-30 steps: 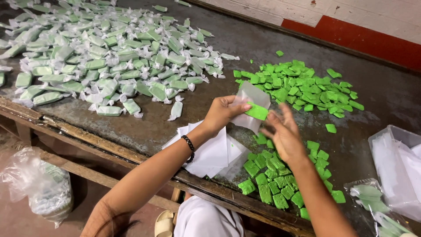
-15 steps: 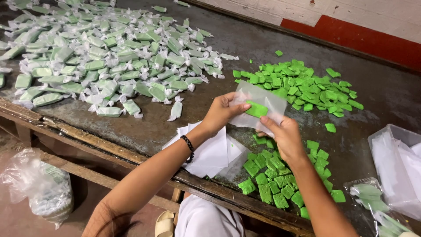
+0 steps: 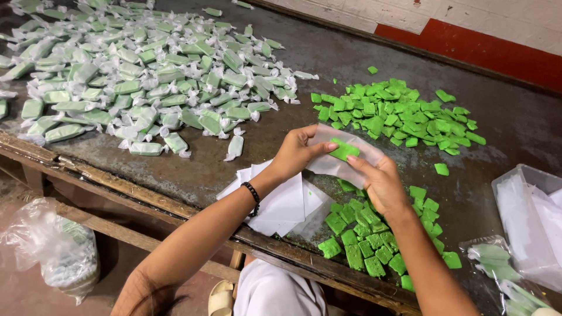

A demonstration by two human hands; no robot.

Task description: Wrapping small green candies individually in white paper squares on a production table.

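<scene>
Pinching wrapper point(image 3: 342, 157) around green block point(image 3: 344, 149): left hand point(image 3: 295, 153), right hand point(image 3: 380, 182) grip opposite ends; paper stack point(image 3: 281, 202) below, loose blocks point(image 3: 366, 234) underneath.

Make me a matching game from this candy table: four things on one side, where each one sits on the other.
1. wrapped candies
2. loose green pieces
3. stack of white wrapper sheets
4. green piece in clear wrapper

A. between both hands
B. table's near edge, under the left wrist
C. far left heap
D. far right heap

Pairs: 1-C, 2-D, 3-B, 4-A
</scene>
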